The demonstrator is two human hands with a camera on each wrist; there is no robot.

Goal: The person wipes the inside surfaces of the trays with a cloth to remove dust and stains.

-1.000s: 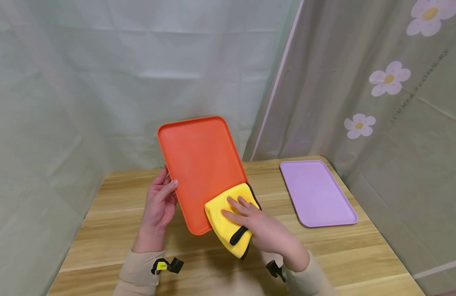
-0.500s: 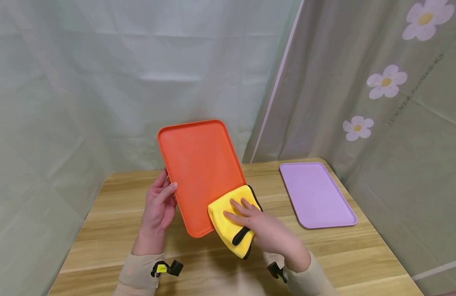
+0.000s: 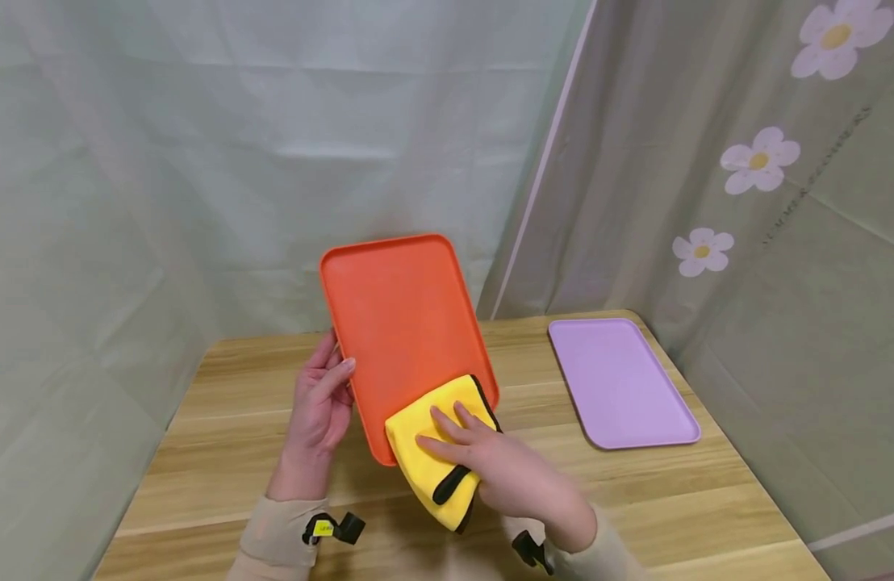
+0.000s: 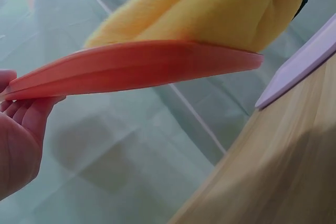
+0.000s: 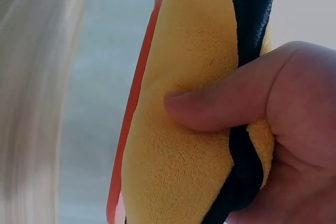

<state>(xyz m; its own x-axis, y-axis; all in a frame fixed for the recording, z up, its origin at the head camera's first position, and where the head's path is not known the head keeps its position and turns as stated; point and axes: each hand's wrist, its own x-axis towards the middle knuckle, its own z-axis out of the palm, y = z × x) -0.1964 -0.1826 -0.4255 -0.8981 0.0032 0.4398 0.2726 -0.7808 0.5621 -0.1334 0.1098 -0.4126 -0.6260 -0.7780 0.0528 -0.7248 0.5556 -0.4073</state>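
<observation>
Firstly, the left hand (image 3: 322, 403), left of centre in the head view, pinches the left rim of the orange tray (image 3: 407, 323), thumb on the front and fingers behind. The left wrist view confirms this pinch at its left edge. The right hand (image 3: 498, 464), lower centre-right in the head view, holds the cloth (image 3: 436, 452): its fingers are spread over the yellow face, and in the right wrist view the thumb presses the cloth from the other side.

The cloth is folded, yellow with black edging. It lies against the lower part of the orange tray and hangs past the tray's bottom edge. The orange tray is at centre frame, tilted, its inner face towards the head camera, and held above the table (image 3: 222, 452).

Beige sleeves (image 3: 280, 532) cover both forearms at the bottom of the frame, each with a black mount (image 3: 350, 528) at the wrist.

The purple tray (image 3: 621, 383) lies flat on the table at centre-right, well apart from the cloth. The table top is wood-grained. Behind it hangs a pale curtain (image 3: 273, 161); printed flowers (image 3: 761, 160) with yellow centres run down the upper right, beside small lettering.
</observation>
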